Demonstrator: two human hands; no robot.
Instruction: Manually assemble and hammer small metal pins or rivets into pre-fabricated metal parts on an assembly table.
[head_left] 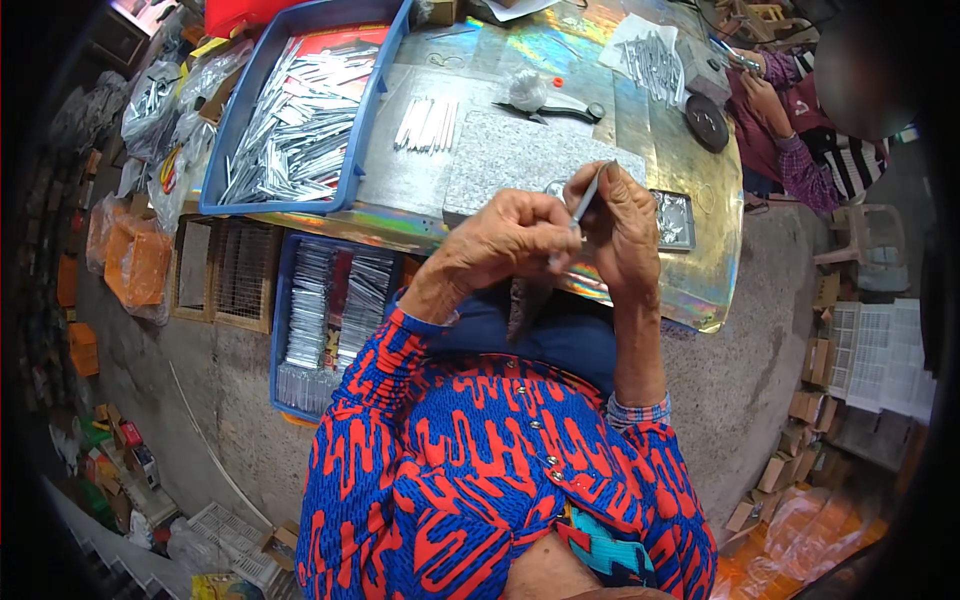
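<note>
A slim silver-grey rod (587,201), perhaps a pen-like tool, is held upright and tilted above the table's near edge. My right hand (630,228) pinches its upper end between thumb and fingers. Closed near its lower end is my left hand (515,232), the fingertips at the rod. Whatever small part sits there is hidden by the fingers. Behind my hands lies a speckled grey stone slab (520,150). To the right of them is a small dark tray (676,222) with shiny bits in it.
A blue crate (212,180) of loose silver rods stands at the left. Near it lies a row of rods (428,125); pliers (560,108) rest behind the slab. Another blue crate (277,340) holds bundled rods below. A co-worker's hand (768,105) works at the far right, near a black disc (706,123).
</note>
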